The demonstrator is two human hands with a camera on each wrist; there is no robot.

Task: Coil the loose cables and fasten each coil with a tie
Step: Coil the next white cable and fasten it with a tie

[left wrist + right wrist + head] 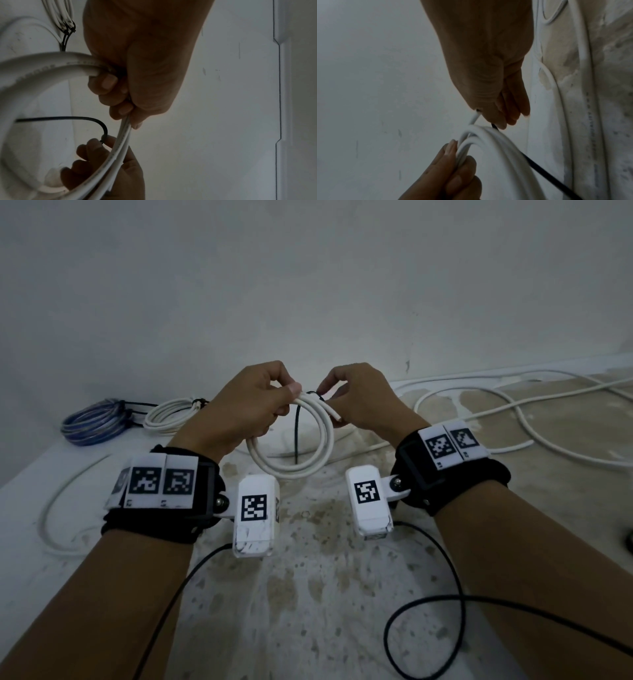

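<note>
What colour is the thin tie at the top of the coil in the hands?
Black; the tie shows best in the head view.

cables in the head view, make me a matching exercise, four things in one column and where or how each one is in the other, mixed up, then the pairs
Things:
1. white coil
2. blue coil
3. black tie
4. loose white cable

States:
A. sprawled uncoiled on the floor to the right
B. gripped at its top by the left hand
C. lying on the floor at far left
D. pinched at its upper end by the right hand, hanging down through the held coil

Pairs: 1-B, 2-C, 3-D, 4-A
</note>
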